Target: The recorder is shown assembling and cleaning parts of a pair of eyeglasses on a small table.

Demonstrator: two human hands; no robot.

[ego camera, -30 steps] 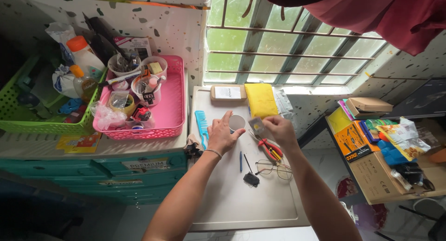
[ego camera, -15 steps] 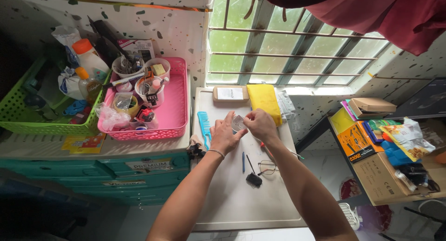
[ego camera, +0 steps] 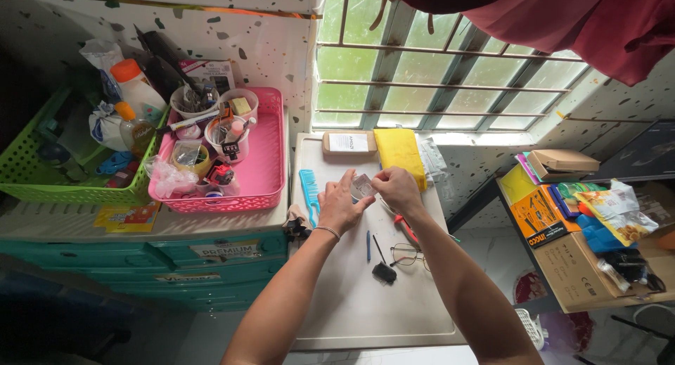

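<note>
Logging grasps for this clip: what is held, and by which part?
Both hands, left hand and right hand, pinch a small clear packet by its opposite edges.

Both bare forearms reach away from the near edge and converge, the left hand (ego camera: 342, 207) and right hand (ego camera: 395, 190) meeting fingertip to fingertip, apparently pinching together, a bracelet on the left wrist.

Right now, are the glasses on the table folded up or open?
Cannot tell for sure. The glasses lie flat on the white table beside the right arm, which hides their far side.
</note>
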